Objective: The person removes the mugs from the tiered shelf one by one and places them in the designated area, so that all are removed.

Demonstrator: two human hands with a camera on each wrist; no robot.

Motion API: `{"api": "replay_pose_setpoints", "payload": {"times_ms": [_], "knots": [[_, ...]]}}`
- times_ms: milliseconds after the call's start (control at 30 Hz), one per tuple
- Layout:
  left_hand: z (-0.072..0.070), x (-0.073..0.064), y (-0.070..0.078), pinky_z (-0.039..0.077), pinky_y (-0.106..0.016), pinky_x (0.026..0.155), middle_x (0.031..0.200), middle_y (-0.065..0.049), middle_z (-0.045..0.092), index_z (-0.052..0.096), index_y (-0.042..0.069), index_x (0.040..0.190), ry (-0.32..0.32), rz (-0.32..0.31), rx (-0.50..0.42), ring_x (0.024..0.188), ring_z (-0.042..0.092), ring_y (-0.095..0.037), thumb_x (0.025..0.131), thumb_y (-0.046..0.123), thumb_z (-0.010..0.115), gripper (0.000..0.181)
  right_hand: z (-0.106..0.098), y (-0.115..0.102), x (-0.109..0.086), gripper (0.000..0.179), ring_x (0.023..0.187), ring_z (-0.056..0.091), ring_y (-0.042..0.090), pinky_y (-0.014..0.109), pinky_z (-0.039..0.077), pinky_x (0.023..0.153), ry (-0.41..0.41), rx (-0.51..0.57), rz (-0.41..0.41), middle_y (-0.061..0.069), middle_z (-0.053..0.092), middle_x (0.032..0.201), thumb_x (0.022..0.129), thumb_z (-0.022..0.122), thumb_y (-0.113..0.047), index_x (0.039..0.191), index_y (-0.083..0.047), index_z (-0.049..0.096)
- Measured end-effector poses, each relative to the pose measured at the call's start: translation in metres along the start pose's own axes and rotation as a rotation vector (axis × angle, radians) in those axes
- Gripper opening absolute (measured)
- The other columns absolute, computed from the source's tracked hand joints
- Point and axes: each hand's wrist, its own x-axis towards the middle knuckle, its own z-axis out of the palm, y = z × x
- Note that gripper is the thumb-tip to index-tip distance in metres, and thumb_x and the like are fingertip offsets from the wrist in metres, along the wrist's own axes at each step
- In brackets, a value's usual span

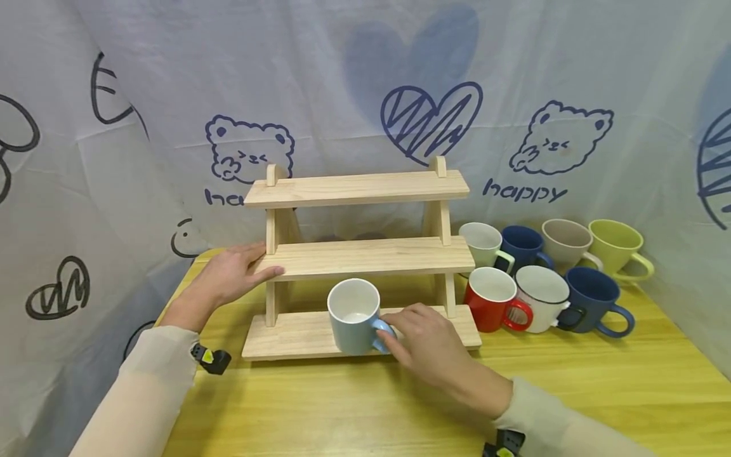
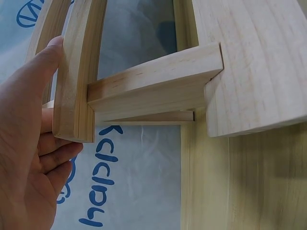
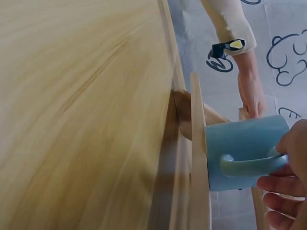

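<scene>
A light blue mug with a white inside stands upright on the bottom board of a three-tier wooden display shelf, near the middle of that board. My right hand pinches its handle, which points right; the right wrist view shows thumb and fingers at the handle's upper end. At the shelf's left side my left hand grips the end of the middle board. Seen in the left wrist view, the thumb lies along the board while the other fingers curl beneath it.
To the right of the shelf, several mugs stand in two rows on the wooden table, among them a red mug, a white mug with a dark rim and a yellow-green mug. A printed white cloth hangs close behind.
</scene>
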Motion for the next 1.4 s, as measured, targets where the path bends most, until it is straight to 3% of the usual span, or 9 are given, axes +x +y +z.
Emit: {"api": "replay_pose_setpoints", "payload": {"times_ms": [233,400,600,833,1100,1400], "knots": [[0.001,0.0,0.0,0.033,-0.059,0.107,0.144,-0.023,0.046,0.046,0.006,0.146,0.003,0.0,-0.005,0.131,0.041,-0.046,0.093,0.064,0.05,0.079,-0.004,0.005,0.0,0.023,0.09,0.064,0.015,0.036,0.055,0.075,-0.093,0.035,0.07,-0.003,0.073,0.096,0.09,0.072,-0.03,0.106,-0.014,0.073],[0.002,-0.001,0.0,0.032,-0.059,0.107,0.146,-0.024,0.044,0.043,0.005,0.147,-0.005,-0.005,-0.005,0.132,0.04,-0.047,0.092,0.065,0.05,0.082,-0.009,0.007,-0.001,0.021,0.088,0.068,0.018,0.04,0.056,0.079,-0.159,0.157,0.172,-0.002,0.073,0.099,0.092,0.069,-0.025,0.11,-0.013,0.072],[0.002,-0.001,0.001,0.031,-0.059,0.108,0.147,-0.024,0.042,0.041,0.003,0.148,-0.015,-0.011,0.003,0.133,0.038,-0.047,0.093,0.065,0.049,0.084,-0.017,0.011,-0.002,0.019,0.079,0.062,0.009,0.031,0.054,0.072,-0.233,0.314,0.314,-0.006,0.071,0.095,0.096,0.064,-0.023,0.112,-0.015,0.07],[0.003,-0.001,0.0,0.031,-0.06,0.108,0.148,-0.024,0.041,0.04,0.005,0.149,-0.023,-0.017,0.0,0.133,0.037,-0.047,0.092,0.066,0.049,0.084,-0.021,0.021,-0.006,0.014,0.075,0.057,0.01,0.027,0.052,0.069,-0.259,0.405,0.335,-0.005,0.067,0.087,0.095,0.064,-0.015,0.108,-0.011,0.068],[0.003,0.001,0.0,0.033,-0.06,0.107,0.147,-0.024,0.042,0.041,0.006,0.149,-0.013,-0.013,-0.004,0.133,0.039,-0.047,0.092,0.066,0.049,0.083,-0.034,0.032,-0.01,0.014,0.085,0.065,0.013,0.027,0.056,0.075,-0.278,0.53,0.434,-0.002,0.07,0.093,0.092,0.068,-0.01,0.105,-0.007,0.07],[0.0,0.0,0.0,0.031,-0.059,0.108,0.148,-0.024,0.041,0.039,0.005,0.15,-0.016,-0.027,-0.004,0.134,0.037,-0.047,0.092,0.068,0.048,0.086,-0.048,0.04,-0.014,0.024,0.087,0.067,0.016,0.023,0.056,0.07,-0.273,0.553,0.508,0.003,0.072,0.099,0.086,0.075,-0.01,0.11,-0.005,0.073]]}}
